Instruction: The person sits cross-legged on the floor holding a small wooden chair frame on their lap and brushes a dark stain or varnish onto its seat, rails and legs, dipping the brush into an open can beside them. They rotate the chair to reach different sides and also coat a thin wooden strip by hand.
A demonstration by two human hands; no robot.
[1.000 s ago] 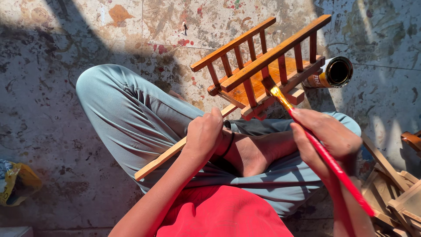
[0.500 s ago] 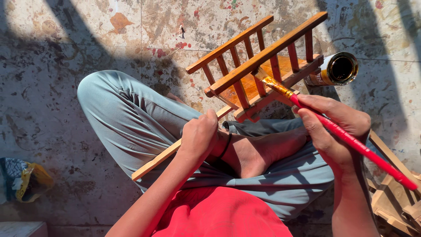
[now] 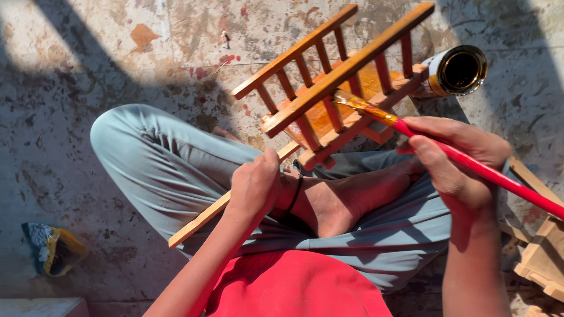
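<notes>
Across the far half of the view I see stained, paint-spattered concrete floor (image 3: pixel 88 70), and on it the person sits cross-legged in grey trousers (image 3: pixel 170 170) and a red top (image 3: pixel 294 287). Over the lap, far of centre and tilted, lies the small wooden chair frame (image 3: pixel 329 94), its slatted rails orange with wet-looking finish.

I judge it light and stiff, but the thin spindles look breakable and the coated parts likely slick and easy to smear. The bare, pale long leg (image 3: pixel 205 217) running near-left is the sound place to hold.

That is where my left hand (image 3: pixel 254 186) is, fingers clenched round the leg. My right hand (image 3: pixel 455 161) grips the red-handled brush (image 3: pixel 470 167) like a pen, its bristle tip touching a rail at the middle of the frame.

Just right of the frame, at the far right, an open tin (image 3: pixel 458 70) lies with its dark mouth toward me, touching or almost touching the frame; I cannot tell which. It could be knocked by a swing of the frame. Unfinished wooden pieces (image 3: pixel 543 258) crowd the near right, close to the brush handle's end. A crumpled rag (image 3: pixel 50 246) lies well apart at near left.
</notes>
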